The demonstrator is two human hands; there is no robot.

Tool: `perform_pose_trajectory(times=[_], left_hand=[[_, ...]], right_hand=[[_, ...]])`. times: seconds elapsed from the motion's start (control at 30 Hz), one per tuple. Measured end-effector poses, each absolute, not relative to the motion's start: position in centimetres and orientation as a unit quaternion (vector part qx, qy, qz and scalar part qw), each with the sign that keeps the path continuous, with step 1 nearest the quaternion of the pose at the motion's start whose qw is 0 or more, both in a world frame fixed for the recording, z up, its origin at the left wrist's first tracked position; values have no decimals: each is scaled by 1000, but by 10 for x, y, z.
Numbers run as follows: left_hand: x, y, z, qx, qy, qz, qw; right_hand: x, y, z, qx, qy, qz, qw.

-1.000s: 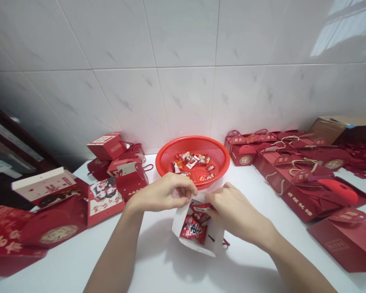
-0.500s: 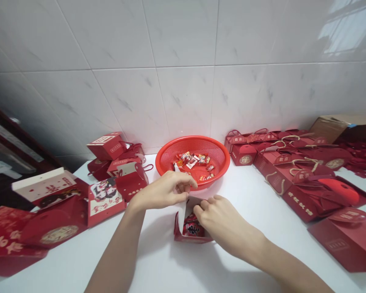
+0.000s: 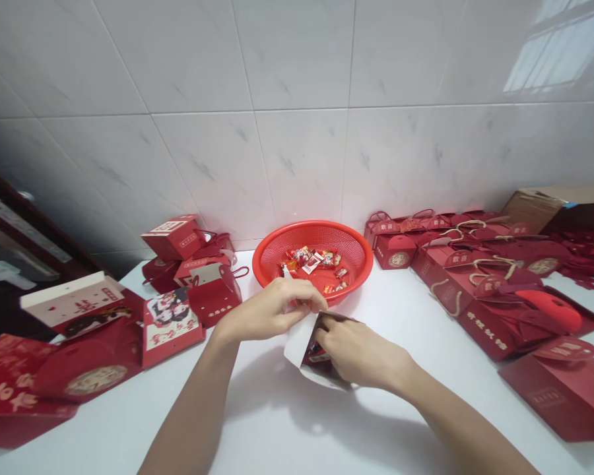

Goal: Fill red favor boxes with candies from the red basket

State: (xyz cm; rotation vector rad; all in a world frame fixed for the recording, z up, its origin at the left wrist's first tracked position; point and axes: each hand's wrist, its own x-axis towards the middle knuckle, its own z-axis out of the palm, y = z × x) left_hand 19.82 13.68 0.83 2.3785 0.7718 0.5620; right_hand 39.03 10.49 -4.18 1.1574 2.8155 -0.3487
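Note:
A small open gift box [image 3: 297, 349] is tilted above the white table just in front of the basket, its white inner flap turned toward the left. At its back edge my left hand [image 3: 277, 309] grips the cardboard, fingers curled closed. My right hand [image 3: 361, 348] reaches into the opening, fingers bent, with the tips hidden inside. Dark red wrapped contents [image 3: 317, 355] show partly beside those fingers. Behind my hands sits a red plastic basket [image 3: 262, 264] holding several wrapped candies [image 3: 313, 262].
Red gift boxes [image 3: 173, 239] and a box with a cartoon print [image 3: 172, 323] stand on the left. Rows of handled red boxes [image 3: 485, 330] fill the right side. A cardboard carton [image 3: 534, 211] stands at back right, against the tiled wall [image 3: 297, 158].
The gift box has tipped and turned, so its white flap now faces left. My right hand has moved from the box's back edge into its opening. My left hand stays at the edge.

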Motion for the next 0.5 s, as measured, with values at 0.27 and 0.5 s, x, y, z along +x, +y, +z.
perform_pose_trajectory(times=[0.27, 0.5], left_hand=[[194, 139, 9, 883, 321, 202, 275], [192, 140, 9, 880, 350, 163, 276]], right_hand=[[401, 104, -25, 355, 917, -181, 3], [404, 108, -19, 371, 906, -203, 17]])
